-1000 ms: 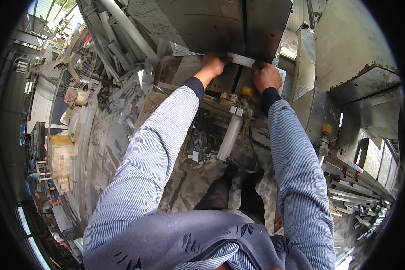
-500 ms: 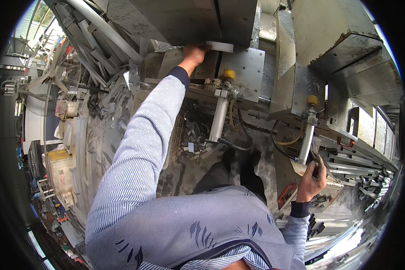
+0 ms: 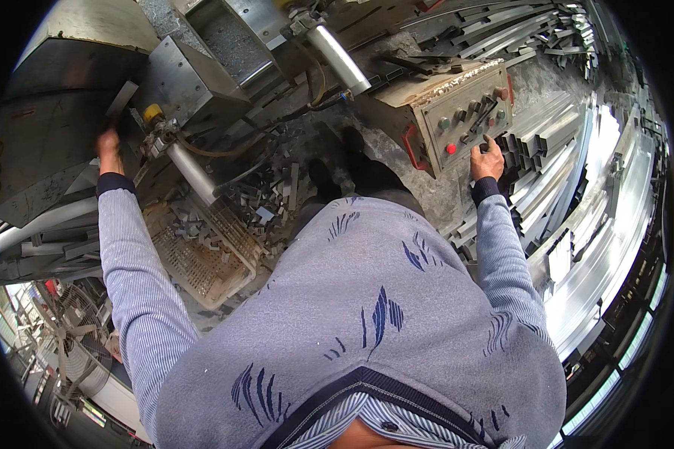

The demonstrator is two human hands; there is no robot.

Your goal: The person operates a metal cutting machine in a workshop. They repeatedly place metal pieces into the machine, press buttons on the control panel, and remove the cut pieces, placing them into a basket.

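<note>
Since half a second ago your right hand (image 3: 487,159) has come up from the lower right of the frame to the control box (image 3: 457,114) at upper right, and the view has swung right. Its fingers are loosely curled, with the fingertips touching the panel beside the dark buttons; the red button (image 3: 450,148) sits just left of that hand. Your left hand (image 3: 110,148) stays at the upper left, blurred against the grey metal plate (image 3: 49,142) of the machine, so you cannot tell whether it grips anything. Between your arms, a silver cylinder (image 3: 192,172) slants down towards a mesh basket (image 3: 202,258) holding small metal offcuts. Long aluminium profiles (image 3: 577,202) lie stacked along the right.
</note>
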